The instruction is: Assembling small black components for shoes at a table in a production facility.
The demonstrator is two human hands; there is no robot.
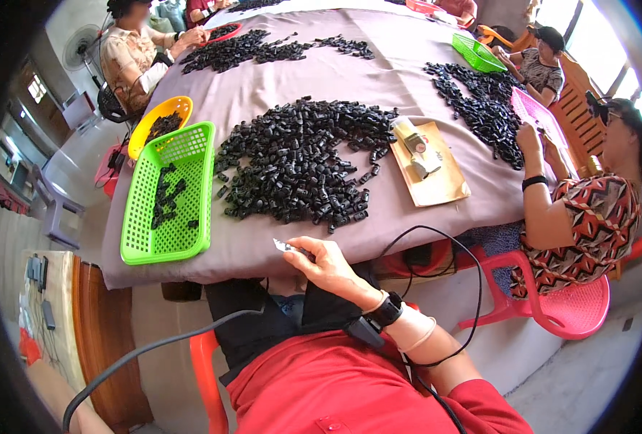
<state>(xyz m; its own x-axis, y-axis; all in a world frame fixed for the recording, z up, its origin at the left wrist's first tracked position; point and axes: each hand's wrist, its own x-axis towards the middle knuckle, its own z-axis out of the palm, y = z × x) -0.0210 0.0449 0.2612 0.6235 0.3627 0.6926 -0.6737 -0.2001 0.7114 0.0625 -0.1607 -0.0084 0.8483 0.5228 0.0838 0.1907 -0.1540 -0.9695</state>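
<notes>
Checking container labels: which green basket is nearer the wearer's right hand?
The near-left green basket, with black pieces strewn inside. The far-right green basket sits much farther from the right hand, beside another person.

Our right hand (330, 265) holds its fingers (308, 241) pinched, wrist (366, 295) just behind them; our left forearm (68, 398) lies well apart, to their left.

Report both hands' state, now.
Left hand: out of view, can't be told.
Right hand: closed, holding a small silvery-white object, exact kind unclear.
</notes>
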